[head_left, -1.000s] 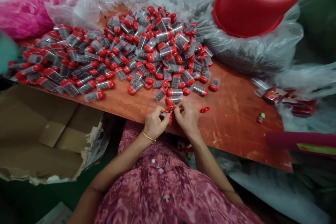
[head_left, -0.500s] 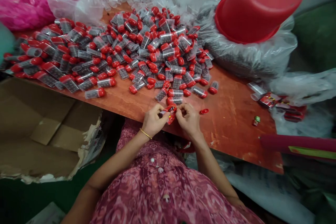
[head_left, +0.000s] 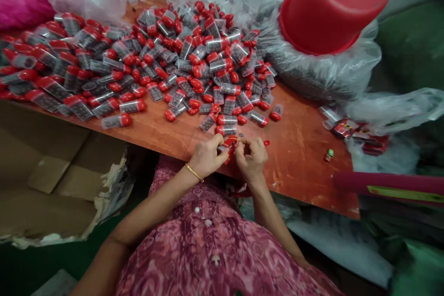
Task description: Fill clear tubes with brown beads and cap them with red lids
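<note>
My left hand (head_left: 209,155), with a gold bangle on its wrist, pinches a small red printed packet (head_left: 229,142) at the table's front edge. On the other side, my right hand (head_left: 252,159) has its fingers curled and pinched at the packet's right edge; its fingertips are partly hidden. A small dark disc (head_left: 241,135) lies just beyond the fingers. Beside my right hand a red cap (head_left: 266,143) is partly covered by it. Right beyond the packet lie clear tubes with red caps (head_left: 226,130), filled with small dark beads.
A big heap of similar capped tubes (head_left: 194,62) spreads over the wooden table (head_left: 294,162). An upturned red bucket (head_left: 333,9) stands on a bulging plastic bag (head_left: 315,78). Rightward lie red printed packs (head_left: 347,128) and a tiny green-topped item (head_left: 329,155). A cardboard box (head_left: 52,162) sits lower left.
The view has shifted slightly, so the table appears further left. My fingers have moved on the packet, which is turned differently. A small dark disc now shows beyond them.
</note>
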A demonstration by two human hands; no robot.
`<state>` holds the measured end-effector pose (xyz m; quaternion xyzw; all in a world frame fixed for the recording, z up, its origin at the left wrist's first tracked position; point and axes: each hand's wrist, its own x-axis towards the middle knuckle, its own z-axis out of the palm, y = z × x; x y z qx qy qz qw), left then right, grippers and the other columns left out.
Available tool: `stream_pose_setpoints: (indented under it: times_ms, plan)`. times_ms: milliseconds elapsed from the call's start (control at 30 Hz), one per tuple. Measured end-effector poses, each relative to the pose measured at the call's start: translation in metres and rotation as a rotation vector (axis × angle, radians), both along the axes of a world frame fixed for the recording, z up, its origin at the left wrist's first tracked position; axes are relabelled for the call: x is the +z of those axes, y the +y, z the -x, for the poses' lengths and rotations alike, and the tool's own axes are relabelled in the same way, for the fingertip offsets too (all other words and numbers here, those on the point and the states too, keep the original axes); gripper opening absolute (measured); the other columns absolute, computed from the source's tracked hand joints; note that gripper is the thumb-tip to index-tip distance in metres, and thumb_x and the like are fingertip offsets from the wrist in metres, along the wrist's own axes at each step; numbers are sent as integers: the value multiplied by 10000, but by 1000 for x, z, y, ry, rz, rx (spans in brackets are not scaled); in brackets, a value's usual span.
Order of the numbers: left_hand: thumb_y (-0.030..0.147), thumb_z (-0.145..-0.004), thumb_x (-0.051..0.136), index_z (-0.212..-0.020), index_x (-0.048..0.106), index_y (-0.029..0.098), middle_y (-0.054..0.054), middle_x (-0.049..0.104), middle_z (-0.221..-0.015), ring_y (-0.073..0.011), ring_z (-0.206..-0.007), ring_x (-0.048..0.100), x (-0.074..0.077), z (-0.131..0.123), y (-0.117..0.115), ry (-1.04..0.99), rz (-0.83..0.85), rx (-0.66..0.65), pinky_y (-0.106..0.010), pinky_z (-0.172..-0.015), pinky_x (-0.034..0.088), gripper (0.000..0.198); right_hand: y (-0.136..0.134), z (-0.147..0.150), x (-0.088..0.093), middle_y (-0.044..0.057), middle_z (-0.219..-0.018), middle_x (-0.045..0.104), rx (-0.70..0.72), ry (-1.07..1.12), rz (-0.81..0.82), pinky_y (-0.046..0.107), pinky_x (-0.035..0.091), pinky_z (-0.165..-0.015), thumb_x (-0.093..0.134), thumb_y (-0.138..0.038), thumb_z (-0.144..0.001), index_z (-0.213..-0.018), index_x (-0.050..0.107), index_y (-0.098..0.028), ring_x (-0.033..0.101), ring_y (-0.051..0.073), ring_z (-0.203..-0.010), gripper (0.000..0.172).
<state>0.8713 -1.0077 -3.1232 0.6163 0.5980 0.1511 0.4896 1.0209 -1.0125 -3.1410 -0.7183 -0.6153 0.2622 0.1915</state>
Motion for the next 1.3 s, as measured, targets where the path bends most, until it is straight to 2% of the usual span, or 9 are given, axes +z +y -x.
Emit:
stream_pose_setpoints:
  times_ms: [167,233,567,700,800,900,1000,1200,1300]
  plan:
    - [201,-760,541,-709,530,161,6,558,-617,-102,-562,504,4,-14,-26,-173,-125,-118,-210,-547,361,66,28,-24,-4,-26,-540,456,-420,115,78,235,361,-507,423,-299,-718,-633,497,-173,413,103,-496,169]
    - [214,-746,562,-683,528,162,16,552,-594,-89,-533,489,4,-15,-36,-220,-101,-70,-200,-524,354,89,41,-37,-2,-44,-500,420,-535,110,128,232,340,-478,425,-314,-693,-643,502,-172,377,94,-445,169]
    - [449,-608,662,-726,454,167,57,529,-545,-69,-394,491,-24,73,-21,-297,295,1138,-176,-389,395,369,7,-71,20,77,-646,598,-165,-491,565,277,283,-504,578,-450,-660,-663,646,-166,488,180,-563,292]
    - [493,-550,687,-733,428,166,74,524,-511,-65,-339,468,-24,87,-33,-297,328,1364,-183,-358,410,455,8,-60,19,155,-930,603,-128,-567,364,319,341,-537,529,-458,-717,-956,615,-147,547,262,-758,400]
    - [493,-553,690,-749,418,168,82,526,-508,-61,-318,453,-20,85,-39,-335,315,1427,-181,-344,403,467,15,-21,20,132,-897,601,-105,-238,217,337,412,-609,436,-487,-779,-980,586,-135,553,220,-737,433]
    - [487,-580,686,-764,419,170,82,526,-518,-58,-322,447,-16,79,-40,-376,273,1453,-185,-353,411,453,18,40,19,67,-758,610,68,320,497,280,427,-566,390,-579,-793,-853,602,-147,523,143,-586,485]
    - [464,-611,685,-784,437,165,63,546,-586,-62,-394,497,-13,73,-42,-387,219,1464,-181,-383,430,425,15,97,13,31,-686,597,227,631,813,230,389,-476,394,-611,-782,-786,604,-150,468,92,-477,507]
    - [507,-606,687,-805,455,160,37,560,-673,-63,-488,537,-11,71,-44,-422,234,1494,-180,-457,452,463,15,140,-4,31,-711,604,129,844,858,191,370,-441,585,-465,-637,-774,588,-143,502,94,-542,351]
    - [547,-623,661,-817,464,156,46,540,-602,-64,-429,508,-10,80,-48,-462,380,1340,-178,-437,413,479,28,138,-13,-22,-569,522,136,777,917,192,329,-400,553,-416,-629,-711,563,-144,410,64,-424,284]
